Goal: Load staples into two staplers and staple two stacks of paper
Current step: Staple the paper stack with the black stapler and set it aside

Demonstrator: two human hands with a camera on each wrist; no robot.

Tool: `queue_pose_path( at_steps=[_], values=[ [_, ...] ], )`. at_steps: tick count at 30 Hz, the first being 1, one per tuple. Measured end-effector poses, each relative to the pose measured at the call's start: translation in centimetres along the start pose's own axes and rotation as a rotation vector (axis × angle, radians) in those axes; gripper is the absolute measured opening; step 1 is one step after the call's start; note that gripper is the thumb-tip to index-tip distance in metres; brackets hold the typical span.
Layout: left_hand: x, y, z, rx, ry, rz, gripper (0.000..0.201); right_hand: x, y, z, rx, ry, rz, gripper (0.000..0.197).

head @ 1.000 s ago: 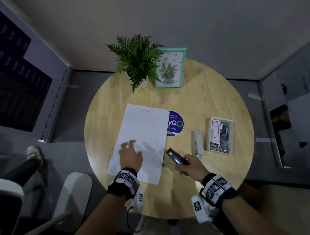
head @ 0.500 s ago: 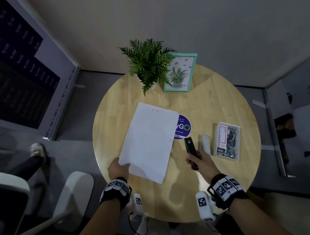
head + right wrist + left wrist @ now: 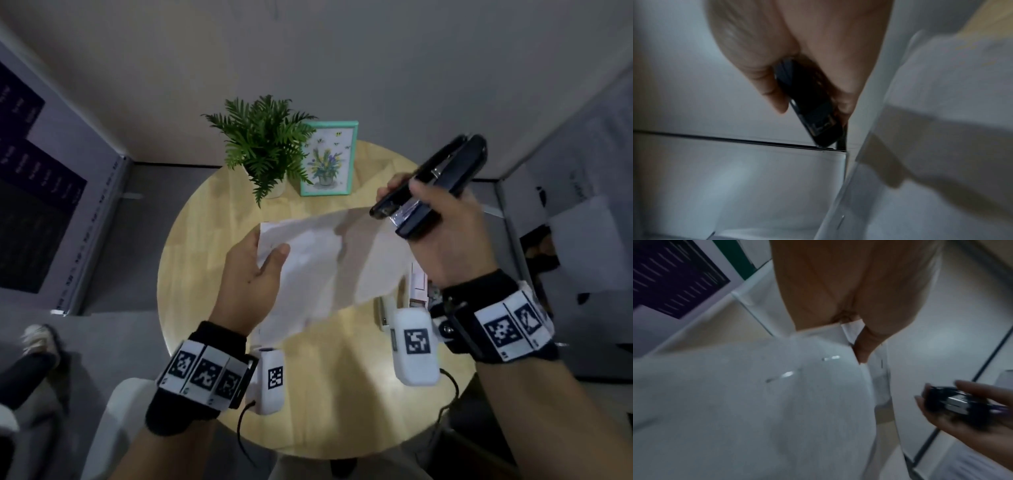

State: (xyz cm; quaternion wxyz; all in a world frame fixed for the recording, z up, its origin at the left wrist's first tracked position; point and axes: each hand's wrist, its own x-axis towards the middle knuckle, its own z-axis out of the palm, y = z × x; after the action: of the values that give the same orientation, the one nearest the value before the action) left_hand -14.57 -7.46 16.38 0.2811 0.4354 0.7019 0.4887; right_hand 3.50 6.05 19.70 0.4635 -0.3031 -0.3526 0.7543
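Note:
My left hand (image 3: 260, 263) grips a white stack of paper (image 3: 329, 260) by its left corner and holds it up above the round wooden table (image 3: 205, 219). In the left wrist view the paper (image 3: 756, 402) shows two staples near that corner. My right hand (image 3: 442, 233) grips a black stapler (image 3: 431, 185) raised over the paper's far right corner, its mouth pointing down-left. The black stapler (image 3: 813, 110) shows between thumb and fingers in the right wrist view. A white stapler (image 3: 387, 308) lies on the table, mostly hidden behind my right wrist.
A potted green plant (image 3: 263, 144) and a teal picture frame (image 3: 329, 157) stand at the table's far edge. A box of staples (image 3: 419, 284) peeks out beneath the paper at the right. A white chair (image 3: 113, 428) stands at the lower left.
My left hand slid to the paper's near edge, gripped it and lifted the stack off the table. My right hand raised the black stapler up toward the paper's far right corner.

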Motion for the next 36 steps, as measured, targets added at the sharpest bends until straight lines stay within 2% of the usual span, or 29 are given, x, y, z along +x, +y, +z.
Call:
queue_pose_path(
  at_steps=[2, 4, 6, 10, 15, 26, 31, 36],
  values=[
    [-0.3, 1.8, 0.8, -0.071, -0.060, -0.001, 0.030, 0.2, -1.1, 1.2, -0.112, 0.104, -0.125, 0.012],
    [-0.7, 3.1, 1.7, -0.128, -0.110, -0.005, 0.036, 0.0, -1.7, 2.0, -0.302, 0.184, -0.258, 0.021],
    [-1.1, 3.9, 2.6, -0.161, -0.148, -0.011, 0.038, -0.4, -1.9, 2.4, -0.450, 0.233, -0.318, 0.025],
    [-2.0, 4.6, 4.0, -0.214, -0.195, -0.030, 0.038, -1.3, -1.5, 1.5, -0.633, 0.307, -0.316, 0.020],
    [-2.6, 5.0, 5.0, -0.223, -0.232, -0.013, 0.040, -1.9, -0.7, 0.2, -0.781, 0.275, -0.279, 0.027],
    [-2.9, 5.5, 6.2, -0.211, -0.258, 0.025, 0.040, -1.5, -0.5, -0.5, -0.761, 0.356, -0.245, 0.038],
    [-3.2, 5.3, 6.6, -0.174, -0.230, 0.015, 0.027, -1.3, -0.3, -0.6, -0.756, 0.383, -0.271, 0.043],
    [-3.4, 5.9, 6.7, -0.087, -0.238, -0.026, 0.040, -1.5, 0.1, -0.7, -0.719, 0.376, -0.267, 0.042]
  ],
)
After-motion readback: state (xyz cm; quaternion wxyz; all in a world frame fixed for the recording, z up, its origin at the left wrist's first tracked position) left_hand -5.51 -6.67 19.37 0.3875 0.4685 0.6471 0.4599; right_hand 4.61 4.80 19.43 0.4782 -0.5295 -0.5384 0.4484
